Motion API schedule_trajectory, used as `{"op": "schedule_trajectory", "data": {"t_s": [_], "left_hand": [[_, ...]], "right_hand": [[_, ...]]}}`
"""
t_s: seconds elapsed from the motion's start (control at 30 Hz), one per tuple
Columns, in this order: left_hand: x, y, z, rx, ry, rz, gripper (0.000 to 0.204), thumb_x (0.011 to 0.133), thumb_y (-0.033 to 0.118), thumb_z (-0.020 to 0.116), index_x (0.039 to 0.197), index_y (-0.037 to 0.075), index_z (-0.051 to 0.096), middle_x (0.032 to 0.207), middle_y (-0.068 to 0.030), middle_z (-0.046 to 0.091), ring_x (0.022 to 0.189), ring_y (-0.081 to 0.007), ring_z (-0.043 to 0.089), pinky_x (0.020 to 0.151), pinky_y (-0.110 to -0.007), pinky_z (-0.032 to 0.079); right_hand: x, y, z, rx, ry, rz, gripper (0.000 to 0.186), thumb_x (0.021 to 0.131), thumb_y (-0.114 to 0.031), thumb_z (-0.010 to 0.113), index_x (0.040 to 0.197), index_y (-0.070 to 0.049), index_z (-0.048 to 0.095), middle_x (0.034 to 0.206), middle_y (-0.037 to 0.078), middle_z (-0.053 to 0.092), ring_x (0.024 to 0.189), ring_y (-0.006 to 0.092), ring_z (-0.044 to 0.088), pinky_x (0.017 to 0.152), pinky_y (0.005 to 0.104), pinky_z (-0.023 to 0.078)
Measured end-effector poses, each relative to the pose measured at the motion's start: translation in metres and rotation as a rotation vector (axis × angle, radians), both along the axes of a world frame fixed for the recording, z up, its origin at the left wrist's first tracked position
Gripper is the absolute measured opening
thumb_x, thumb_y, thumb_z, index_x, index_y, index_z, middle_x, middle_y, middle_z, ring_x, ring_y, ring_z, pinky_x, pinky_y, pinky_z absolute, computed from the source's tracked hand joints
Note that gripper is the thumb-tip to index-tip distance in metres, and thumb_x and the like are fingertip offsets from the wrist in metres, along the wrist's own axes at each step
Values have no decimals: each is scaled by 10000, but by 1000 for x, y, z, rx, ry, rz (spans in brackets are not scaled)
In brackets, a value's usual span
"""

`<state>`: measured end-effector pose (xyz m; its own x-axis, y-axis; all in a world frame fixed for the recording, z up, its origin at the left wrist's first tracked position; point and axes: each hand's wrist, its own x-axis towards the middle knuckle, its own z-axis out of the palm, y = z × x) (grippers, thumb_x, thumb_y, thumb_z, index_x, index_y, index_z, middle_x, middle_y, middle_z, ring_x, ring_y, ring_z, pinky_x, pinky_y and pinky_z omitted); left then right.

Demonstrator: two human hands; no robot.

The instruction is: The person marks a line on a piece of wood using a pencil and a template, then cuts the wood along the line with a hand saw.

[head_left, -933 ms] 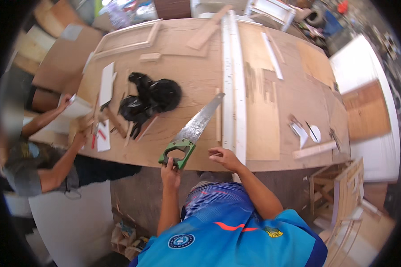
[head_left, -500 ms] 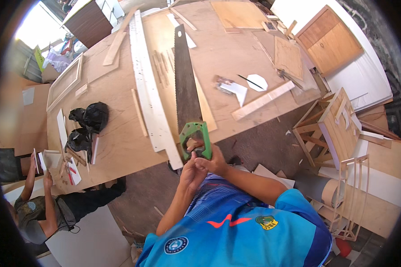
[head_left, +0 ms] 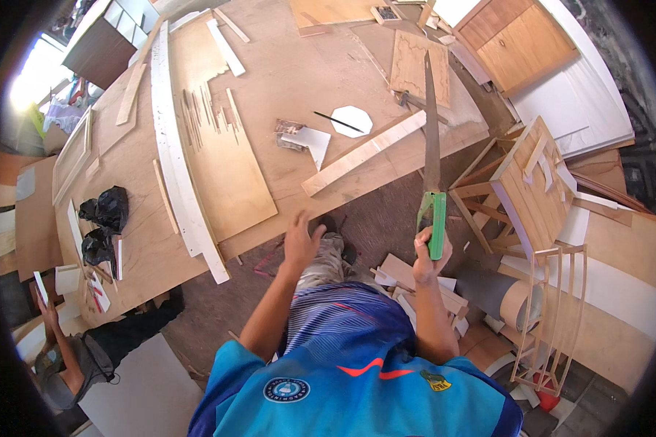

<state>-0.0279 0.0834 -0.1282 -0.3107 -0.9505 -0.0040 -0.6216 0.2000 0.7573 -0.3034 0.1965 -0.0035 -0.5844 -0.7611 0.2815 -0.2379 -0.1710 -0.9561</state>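
My right hand (head_left: 431,256) is wrapped round the green handle of a hand saw (head_left: 433,156). The blade stands up and away from me, seen nearly edge-on, its tip in front of a small wooden panel (head_left: 408,71). My left hand (head_left: 302,242) holds nothing, fingers apart, just off the near edge of the big worktable (head_left: 270,87). Between the hands and beyond them, a pale wooden strip (head_left: 364,154) lies slanted along the table edge. Left of it are a white angled piece (head_left: 312,143) and a white octagonal piece (head_left: 352,121) with a dark pencil across it.
A long white board (head_left: 173,156) and a plywood sheet (head_left: 237,182) lie on the table's left half. Black plastic bags (head_left: 109,213) sit farther left, near a co-worker (head_left: 69,360). A wooden stool (head_left: 536,182) and a slatted frame (head_left: 554,313) stand at right. Offcuts (head_left: 423,291) litter the floor.
My hands have parted: the left has let go of the saw and opened. The right has carried the saw rightward and turned its blade edge-on. My view has shifted right.
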Motion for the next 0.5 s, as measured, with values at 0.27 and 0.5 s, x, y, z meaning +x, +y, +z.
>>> {"op": "schedule_trajectory", "data": {"t_s": [0.27, 0.5], "left_hand": [[-37, -85, -50, -172, -248, -6, 699, 895, 145, 754, 1527, 2, 491, 1533, -219, 496, 1444, -420, 433, 1203, -503, 365], [-43, -92, -61, -170, -262, -143, 556, 945, 119, 679, 1480, 18, 565, 1390, -203, 556, 1285, -410, 515, 1123, -508, 410]], "right_hand": [[-26, 17, 12, 41, 7, -117, 86, 852, 27, 682, 871, -27, 619, 769, 50, 614, 695, 106, 552, 631, 282, 436], [-48, 0, -2, 79, -51, -183, 85, 872, -17, 702, 887, -28, 618, 782, 32, 620, 714, 97, 553, 645, 276, 448]]}}
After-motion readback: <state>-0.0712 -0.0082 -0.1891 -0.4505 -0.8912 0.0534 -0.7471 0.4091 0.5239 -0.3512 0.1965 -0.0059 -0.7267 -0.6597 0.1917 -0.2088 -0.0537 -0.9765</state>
